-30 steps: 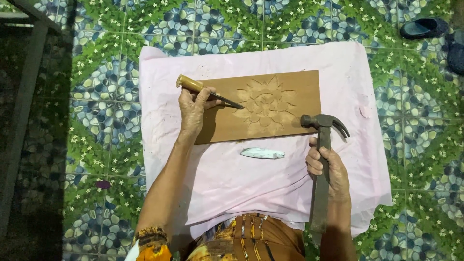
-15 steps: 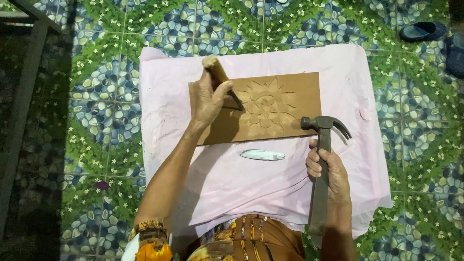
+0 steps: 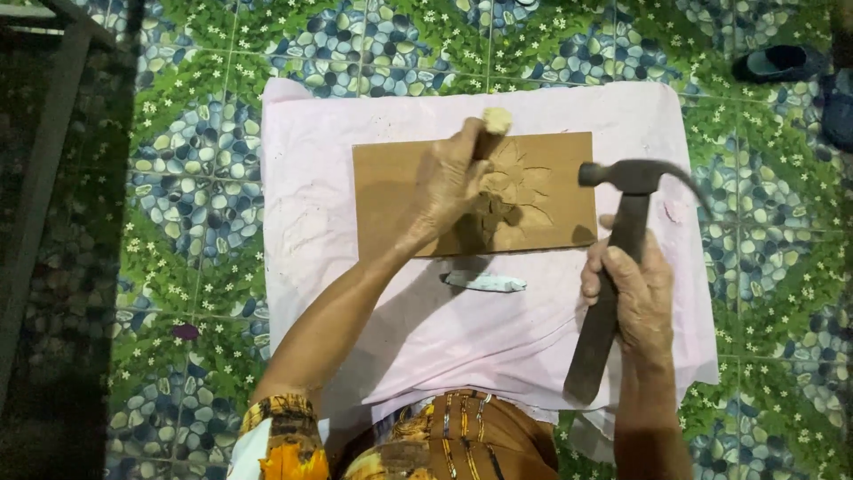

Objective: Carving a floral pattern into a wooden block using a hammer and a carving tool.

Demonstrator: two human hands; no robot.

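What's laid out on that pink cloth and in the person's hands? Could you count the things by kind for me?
Carved wooden board: 1
Chisel with wooden handle, gripped in the left hand: 1
Claw hammer, gripped in the right hand: 1
Small pale tool lying on the pink cloth: 1
Pink cloth: 1
Total: 5

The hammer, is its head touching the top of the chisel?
No, the hammer in the right hand is held apart from the chisel.
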